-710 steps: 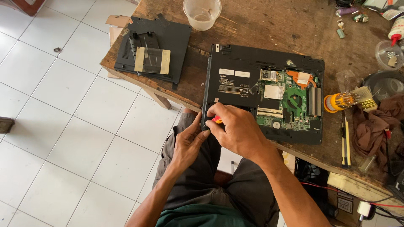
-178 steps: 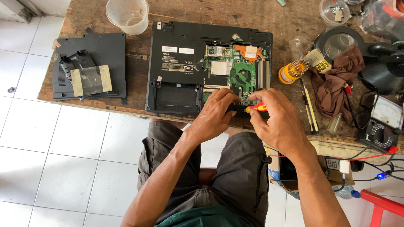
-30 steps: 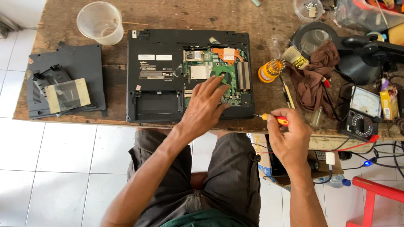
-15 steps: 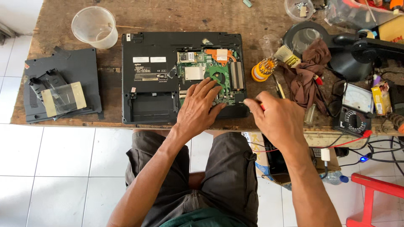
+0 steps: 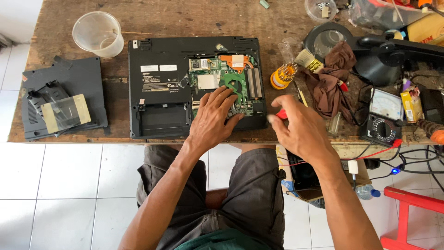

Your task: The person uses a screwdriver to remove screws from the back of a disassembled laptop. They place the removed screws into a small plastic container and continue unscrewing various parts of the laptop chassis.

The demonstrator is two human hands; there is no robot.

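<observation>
- Left hand point(image 5: 213, 119) lies flat, fingers spread, holding nothing, on the green circuit board point(image 5: 231, 88) exposed inside the upturned black plastic laptop point(image 5: 159, 88), at the front edge of the rough wooden workbench point(image 5: 194, 18).
- Right hand point(image 5: 300, 132), blurred, closes around a red-handled screwdriver point(image 5: 281, 113) just right of the laptop.
- Risk, judged: palm pressure or a slipping metal tip could crack or scratch the board's fine components.
- Nearby: clear plastic cup point(image 5: 98, 33), crumpled brown rag point(image 5: 330, 83), dial multimeter point(image 5: 383, 118).

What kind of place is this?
Likely a small electronics repair bench: an opened laptop under the left hand, an analog multimeter, a magnifier lamp, on a cluttered wooden table.
</observation>
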